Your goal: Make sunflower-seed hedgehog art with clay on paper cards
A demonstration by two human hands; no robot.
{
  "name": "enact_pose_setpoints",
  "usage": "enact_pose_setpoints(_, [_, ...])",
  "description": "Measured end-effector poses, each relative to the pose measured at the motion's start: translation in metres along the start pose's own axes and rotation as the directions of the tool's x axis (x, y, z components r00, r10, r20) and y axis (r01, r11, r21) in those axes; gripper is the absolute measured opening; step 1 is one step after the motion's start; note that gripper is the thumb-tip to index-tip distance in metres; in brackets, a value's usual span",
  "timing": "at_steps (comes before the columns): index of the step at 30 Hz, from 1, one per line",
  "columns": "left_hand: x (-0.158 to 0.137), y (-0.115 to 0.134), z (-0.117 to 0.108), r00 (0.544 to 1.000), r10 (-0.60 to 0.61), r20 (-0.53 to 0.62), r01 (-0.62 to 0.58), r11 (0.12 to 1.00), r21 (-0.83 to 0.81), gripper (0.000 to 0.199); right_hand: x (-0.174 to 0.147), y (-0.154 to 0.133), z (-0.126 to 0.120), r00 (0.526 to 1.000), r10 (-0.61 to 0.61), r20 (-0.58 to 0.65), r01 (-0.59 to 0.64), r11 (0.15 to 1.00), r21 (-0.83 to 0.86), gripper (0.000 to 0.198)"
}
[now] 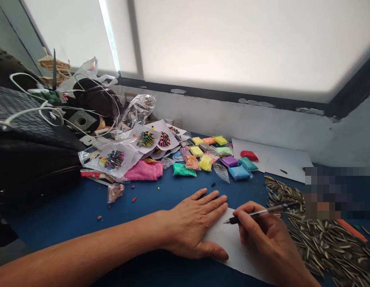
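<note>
My left hand (197,223) lies flat on the left part of a white sheet of paper (233,251), its fingers stretched out and thumb apart. Between the fingers of my right hand (262,235) is a pen (259,213), dark at both ends with a clear barrel. Its tip points left and hovers over or rests on the paper; I cannot tell which. No writing can be made out on the visible part of the sheet, and my right hand hides some of it. A small dark piece (213,184) lies beyond my left fingertips.
Striped sunflower seeds (325,239) are heaped at the right, beside an orange strip (352,230). Packets of coloured clay (205,162) lie behind my hands, near another white sheet (274,159). At the left are a pink cloth (144,170), bagged decorated seeds (113,159) and tangled cables (47,109).
</note>
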State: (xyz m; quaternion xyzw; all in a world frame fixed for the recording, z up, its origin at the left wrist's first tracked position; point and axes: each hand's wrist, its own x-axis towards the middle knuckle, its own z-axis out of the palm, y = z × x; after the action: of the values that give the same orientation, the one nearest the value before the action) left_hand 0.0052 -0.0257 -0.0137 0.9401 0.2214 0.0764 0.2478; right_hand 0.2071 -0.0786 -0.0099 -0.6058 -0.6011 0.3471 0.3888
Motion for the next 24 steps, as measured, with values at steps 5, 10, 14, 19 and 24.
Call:
enact_pose_setpoints(5, [-0.003, -0.002, -0.005, 1.0, -0.016, 0.013, 0.016, 0.999, -0.031, 0.091, -0.004, 0.007, 0.004, 0.992, 0.097, 0.074, -0.106, 0.986, 0.127, 0.044])
enact_pose_setpoints(10, [-0.012, -0.003, -0.003, 0.996, -0.093, 0.0, 0.093, 0.996, 0.0, 0.097, -0.007, 0.006, 0.007, 0.991, 0.132, 0.022, -0.134, 0.972, 0.194, 0.047])
enact_pose_setpoints(14, [-0.015, 0.001, 0.0, 0.993, -0.115, 0.0, 0.115, 0.993, 0.004, 0.091, -0.008, 0.001, 0.007, 0.993, 0.118, 0.005, -0.117, 0.972, 0.202, 0.044])
enact_pose_setpoints(19, [-0.014, 0.0, -0.001, 0.994, -0.108, 0.023, 0.108, 0.994, -0.004, 0.092, -0.009, -0.008, 0.007, 1.0, 0.021, -0.012, -0.02, 0.995, 0.101, 0.042])
enact_pose_setpoints(24, [-0.014, -0.003, -0.01, 0.996, -0.072, 0.052, 0.074, 0.997, -0.032, 0.095, -0.006, -0.009, 0.013, 0.997, 0.028, 0.066, -0.031, 0.998, 0.051, 0.028])
